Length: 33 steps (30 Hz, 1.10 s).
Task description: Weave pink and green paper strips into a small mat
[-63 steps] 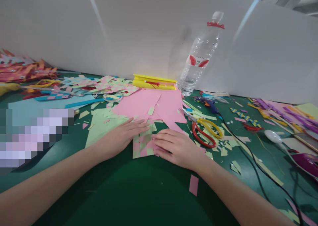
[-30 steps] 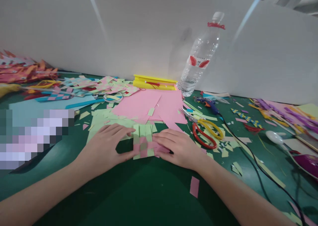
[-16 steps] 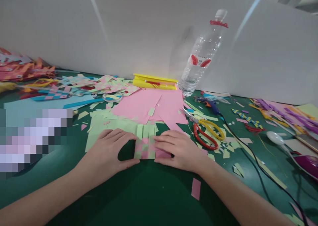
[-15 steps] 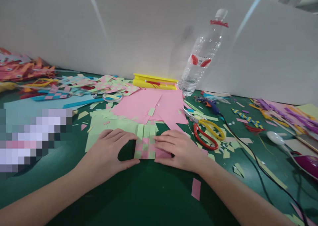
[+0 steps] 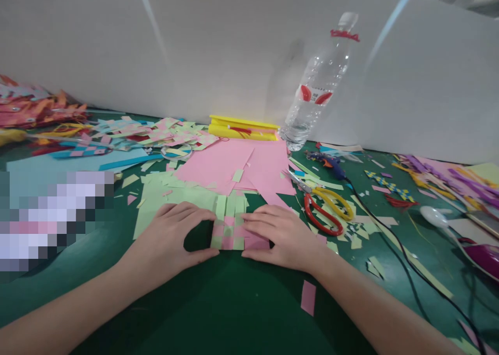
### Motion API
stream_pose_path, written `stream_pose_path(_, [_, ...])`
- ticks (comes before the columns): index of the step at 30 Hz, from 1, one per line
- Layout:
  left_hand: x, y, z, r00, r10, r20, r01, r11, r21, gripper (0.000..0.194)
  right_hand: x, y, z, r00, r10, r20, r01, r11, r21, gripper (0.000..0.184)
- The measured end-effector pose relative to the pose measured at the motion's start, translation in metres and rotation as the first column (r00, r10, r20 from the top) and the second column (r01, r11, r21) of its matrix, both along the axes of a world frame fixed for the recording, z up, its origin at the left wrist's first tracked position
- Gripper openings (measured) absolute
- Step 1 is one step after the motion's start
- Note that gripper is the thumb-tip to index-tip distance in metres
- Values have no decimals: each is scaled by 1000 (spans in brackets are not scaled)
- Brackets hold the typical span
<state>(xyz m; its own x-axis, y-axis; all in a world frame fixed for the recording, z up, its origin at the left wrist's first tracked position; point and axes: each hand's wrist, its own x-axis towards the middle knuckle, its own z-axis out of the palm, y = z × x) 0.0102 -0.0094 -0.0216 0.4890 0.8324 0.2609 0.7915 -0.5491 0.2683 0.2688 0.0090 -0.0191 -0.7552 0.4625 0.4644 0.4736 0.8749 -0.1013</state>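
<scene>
A small woven square of pink and pale green paper strips (image 5: pixel 228 231) lies on the green table (image 5: pixel 234 313) between my hands. My left hand (image 5: pixel 171 238) curves round its left edge, with thumb tip and fingertips touching the strips and a gap under the palm. My right hand (image 5: pixel 280 235) lies flat on its right edge, fingers stretched out and pressing the pink strip ends down. Loose green strip ends stick out at the far side of the weave.
Pink paper sheets (image 5: pixel 241 162) and green sheets (image 5: pixel 163 196) lie behind the weave. Red and yellow scissors (image 5: pixel 323 204), a blue glue gun (image 5: pixel 327 162) with a black cable, a clear water bottle (image 5: pixel 319 84), a yellow box (image 5: pixel 241 128) and scattered paper scraps surround it.
My left hand slid left off the weave and now arches at its left edge. The weave shifted slightly toward me and its green strip ends are uncovered. My right hand stayed put.
</scene>
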Motion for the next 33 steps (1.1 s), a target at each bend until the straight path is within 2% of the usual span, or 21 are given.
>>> stream_pose_path(4, [0,0,1,1000,-14,-8,14,1000,-4,35,0,-1,1,999,-29,20,29,999,-40,44])
stream_pose_path(17, [-1,0,2,998,-55,-23,55,998,41,31,0,-1,1,999,-30,16,30,999,-9,46])
stream_pose_path(22, [0,-1,3,996,-83,-11,84,994,63,39,0,0,5,997,-71,-3,71,997,-29,39])
stream_pose_path(26, [3,-2,3,985,-169,37,167,984,59,31,2,2,5,998,-48,-31,48,999,-4,35])
stream_pose_path(29, [5,-1,1,965,-257,40,256,966,38,36,3,4,4,999,-31,-33,32,999,27,34])
stream_pose_path(33, [6,-1,-2,952,-305,14,305,952,19,40,3,3,5,999,-31,10,31,999,20,35])
